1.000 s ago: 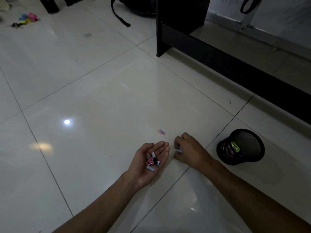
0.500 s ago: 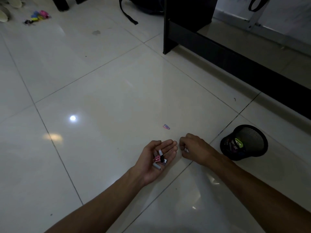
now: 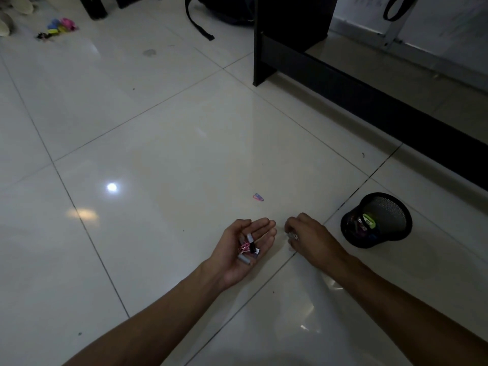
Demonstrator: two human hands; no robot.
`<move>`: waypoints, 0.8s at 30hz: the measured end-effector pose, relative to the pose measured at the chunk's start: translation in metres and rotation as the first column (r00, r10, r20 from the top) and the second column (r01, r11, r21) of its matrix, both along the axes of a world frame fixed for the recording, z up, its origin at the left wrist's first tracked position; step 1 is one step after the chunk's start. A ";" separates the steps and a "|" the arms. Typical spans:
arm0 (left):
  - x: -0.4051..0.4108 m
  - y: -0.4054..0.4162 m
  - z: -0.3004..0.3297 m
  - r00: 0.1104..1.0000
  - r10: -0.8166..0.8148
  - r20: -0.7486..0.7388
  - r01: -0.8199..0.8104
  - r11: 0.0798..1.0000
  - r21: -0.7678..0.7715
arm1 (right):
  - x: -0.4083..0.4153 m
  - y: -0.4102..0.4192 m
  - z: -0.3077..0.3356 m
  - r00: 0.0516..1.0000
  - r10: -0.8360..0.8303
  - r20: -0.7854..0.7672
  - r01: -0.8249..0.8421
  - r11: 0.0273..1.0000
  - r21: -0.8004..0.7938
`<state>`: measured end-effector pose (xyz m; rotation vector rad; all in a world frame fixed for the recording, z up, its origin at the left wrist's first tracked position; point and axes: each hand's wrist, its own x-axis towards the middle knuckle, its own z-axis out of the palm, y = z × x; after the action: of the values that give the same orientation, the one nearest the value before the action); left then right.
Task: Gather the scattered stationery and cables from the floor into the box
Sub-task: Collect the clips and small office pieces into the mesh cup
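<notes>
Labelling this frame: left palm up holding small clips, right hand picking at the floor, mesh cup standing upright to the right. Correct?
One error: the head view shows the mesh cup tipped on its side, mouth toward the camera, not upright. The rest stands: left hand palm up holding small clips, right hand with fingers curled at the floor.

I cannot read any text, label, brand or number here. The white board (image 3: pixel 375 6) at the far wall has some faint grey marks near its top edge, but they are too blurred to make out. The small clips (image 3: pixel 248 248) lying in my left hand (image 3: pixel 244 249) and the things inside the black mesh cup (image 3: pixel 376 220) show no writing that I can read.
</notes>
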<state>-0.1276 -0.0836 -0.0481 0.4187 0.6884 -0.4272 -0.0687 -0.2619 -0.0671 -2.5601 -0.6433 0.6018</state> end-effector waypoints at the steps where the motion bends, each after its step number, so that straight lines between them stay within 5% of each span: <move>1: 0.000 0.000 0.001 1.000 -0.002 -0.001 0.002 1.000 0.001 | -0.001 0.002 0.001 1.000 0.008 0.012 -0.008 1.000 -0.021; 9: -0.001 0.000 0.002 1.000 -0.001 0.004 0.001 1.000 -0.011 | -0.003 0.005 -0.005 0.984 0.059 0.168 -0.008 0.958 -0.288; 14: -0.001 -0.001 0.002 1.000 0.001 -0.001 -0.001 1.000 -0.018 | 0.003 -0.003 -0.012 0.981 0.059 0.186 0.001 0.952 -0.307; 18: 0.000 -0.004 0.004 1.000 -0.009 0.000 0.009 1.000 -0.014 | 0.006 -0.011 -0.006 0.977 -0.201 0.068 0.202 0.979 -0.012; 20: 0.001 -0.007 0.005 1.000 -0.010 0.000 0.010 1.000 -0.006 | 0.009 -0.009 0.009 0.925 -0.374 -0.067 0.379 0.902 0.207; 24: 0.003 -0.012 0.005 1.000 0.009 -0.010 -0.010 1.000 -0.016 | 0.005 0.011 0.053 0.950 -0.249 -0.190 0.308 0.853 0.421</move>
<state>-0.1249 -0.0960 -0.0427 0.3985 0.6965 -0.4257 -0.0635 -0.2509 -0.0144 -2.1055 -0.3068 0.4514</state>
